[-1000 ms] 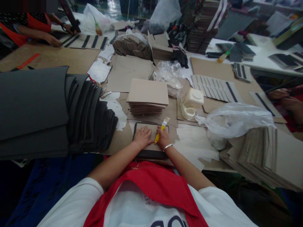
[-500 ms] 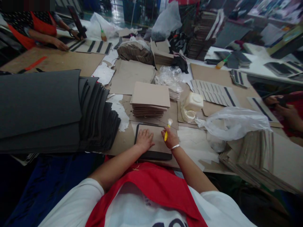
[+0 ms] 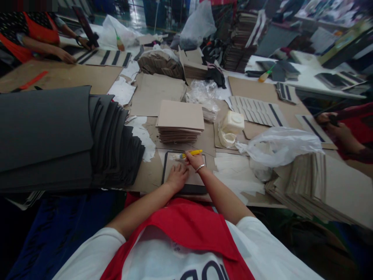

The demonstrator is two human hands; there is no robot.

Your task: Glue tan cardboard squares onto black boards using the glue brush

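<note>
In front of me a tan board (image 3: 196,178) lies on a larger black sheet (image 3: 190,189), whose dark edge shows round it. My left hand (image 3: 177,177) rests flat on the board with its fingers spread. My right hand (image 3: 194,160) is closed round the yellow handle of a brush (image 3: 192,153). The pale bristles point left, over the upper left part of the board; whether they touch it I cannot tell. Just beyond is a stack of tan boards (image 3: 180,114). A white plastic container (image 3: 232,123) with an open mouth stands to the right.
A tall pile of dark grey sheets (image 3: 46,136) fills the left side. To the right are a clear plastic bag (image 3: 287,149) and a stack of grey boards (image 3: 344,186). One co-worker's hands (image 3: 68,55) are at far left, another's (image 3: 335,126) at the right edge.
My right hand has moved left across the board, and the brush has swung from upright to nearly level, bristles leftward. My left hand stays on the board. The whole view has shifted slightly.
</note>
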